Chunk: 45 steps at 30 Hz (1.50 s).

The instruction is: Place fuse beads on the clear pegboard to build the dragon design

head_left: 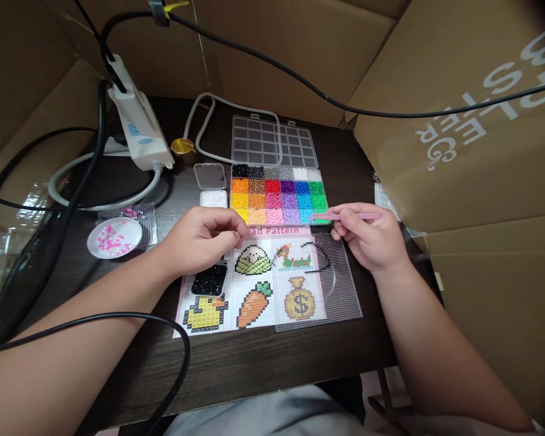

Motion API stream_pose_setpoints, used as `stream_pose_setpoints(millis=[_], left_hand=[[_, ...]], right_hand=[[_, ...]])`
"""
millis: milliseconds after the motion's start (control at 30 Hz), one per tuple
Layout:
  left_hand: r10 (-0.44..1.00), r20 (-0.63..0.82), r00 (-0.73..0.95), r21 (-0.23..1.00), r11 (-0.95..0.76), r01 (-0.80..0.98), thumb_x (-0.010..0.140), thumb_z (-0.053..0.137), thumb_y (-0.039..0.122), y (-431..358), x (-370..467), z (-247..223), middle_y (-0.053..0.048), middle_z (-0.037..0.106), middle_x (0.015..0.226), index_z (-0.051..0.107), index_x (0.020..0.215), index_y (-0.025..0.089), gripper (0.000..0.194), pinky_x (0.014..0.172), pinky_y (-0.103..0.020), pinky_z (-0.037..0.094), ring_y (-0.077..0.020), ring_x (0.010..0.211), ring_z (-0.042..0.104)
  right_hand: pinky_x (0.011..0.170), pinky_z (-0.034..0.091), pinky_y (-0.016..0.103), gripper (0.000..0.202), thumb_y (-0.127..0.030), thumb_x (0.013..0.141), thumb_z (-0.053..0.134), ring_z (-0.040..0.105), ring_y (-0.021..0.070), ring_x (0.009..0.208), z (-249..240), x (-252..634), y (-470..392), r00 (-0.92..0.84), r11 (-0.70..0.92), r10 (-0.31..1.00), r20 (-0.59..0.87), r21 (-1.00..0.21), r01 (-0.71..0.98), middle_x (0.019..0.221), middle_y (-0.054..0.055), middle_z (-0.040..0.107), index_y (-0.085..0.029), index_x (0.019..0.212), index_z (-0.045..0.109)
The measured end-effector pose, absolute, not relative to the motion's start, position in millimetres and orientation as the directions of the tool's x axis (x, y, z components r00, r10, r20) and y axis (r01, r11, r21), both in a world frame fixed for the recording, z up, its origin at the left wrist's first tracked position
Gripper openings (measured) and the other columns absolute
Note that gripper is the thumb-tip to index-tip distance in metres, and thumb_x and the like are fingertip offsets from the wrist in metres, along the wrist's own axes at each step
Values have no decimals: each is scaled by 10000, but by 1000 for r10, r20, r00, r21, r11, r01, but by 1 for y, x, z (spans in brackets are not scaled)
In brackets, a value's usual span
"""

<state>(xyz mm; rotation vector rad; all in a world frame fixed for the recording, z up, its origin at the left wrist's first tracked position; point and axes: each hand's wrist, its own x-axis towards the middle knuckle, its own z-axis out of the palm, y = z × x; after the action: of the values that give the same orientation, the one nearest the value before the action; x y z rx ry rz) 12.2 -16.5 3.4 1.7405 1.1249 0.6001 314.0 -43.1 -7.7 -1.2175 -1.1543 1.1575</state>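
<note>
Pink tweezers (352, 215) are pinched in my right hand (367, 236), their tips over the lower right compartments of the bead box (279, 197). My left hand (209, 236) is curled, fingers together, at the box's lower left corner; whether it holds anything is hidden. Just below it sits a small open case of black beads (209, 280) on the pattern sheet (254, 275). A clear pegboard (340, 303) overlaps the sheet's right side, with a curved line of black beads (327, 260) on it.
A small case of white beads (213, 199) stands left of the box. Farther left are a white dish (115, 237) with pink beads, a gold cup (183, 150) and a power strip (140, 130). Black cables (272, 60) hang across the view; cardboard walls (472, 181) enclose the table.
</note>
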Motion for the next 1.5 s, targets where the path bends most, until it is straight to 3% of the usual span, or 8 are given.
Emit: stream_pose_setpoints(millis=[233,567,733,933,1500], left_hand=[[886,-89,455,900,-124,417,755,576,213,-16,12,2,-24,727,707,700,774,177,131,607,-242,469,-152,665,655],[883,-77,463,895,-144,423,751,572,206,-16,12,1,-26,728,705,705,783,176,140,616,-245,477,-153,664,659],[887,-81,455,896,-135,422,751,571,214,-16,12,0,-22,727,707,710,783,178,147,608,-244,475,-148,652,652],[889,-88,448,895,-127,428,745,575,212,-16,12,2,-20,732,710,713,777,180,145,626,-238,480,-152,689,672],[884,-76,460,898,-140,417,734,568,189,-17,14,5,-20,726,693,691,762,181,126,625,-234,486,-150,680,668]], right_hand=[[543,465,285,259,-441,751,857,530,101,550,-10,315,-42,83,3,997,1,-1000,-28,809,46,766,-210,849,792],[548,434,269,185,-387,829,793,536,99,565,-10,317,-43,47,26,998,29,-998,59,885,76,795,-205,846,817],[557,440,268,161,-375,829,791,548,111,567,-11,319,-44,20,36,999,40,-989,140,774,49,773,-219,857,821],[574,460,265,124,-341,838,778,575,118,592,-9,320,-46,-1,62,998,64,-976,209,778,44,774,-223,815,808],[581,448,299,193,-419,832,787,553,134,590,-13,322,-46,19,100,994,105,-978,183,746,37,736,-226,839,796]])
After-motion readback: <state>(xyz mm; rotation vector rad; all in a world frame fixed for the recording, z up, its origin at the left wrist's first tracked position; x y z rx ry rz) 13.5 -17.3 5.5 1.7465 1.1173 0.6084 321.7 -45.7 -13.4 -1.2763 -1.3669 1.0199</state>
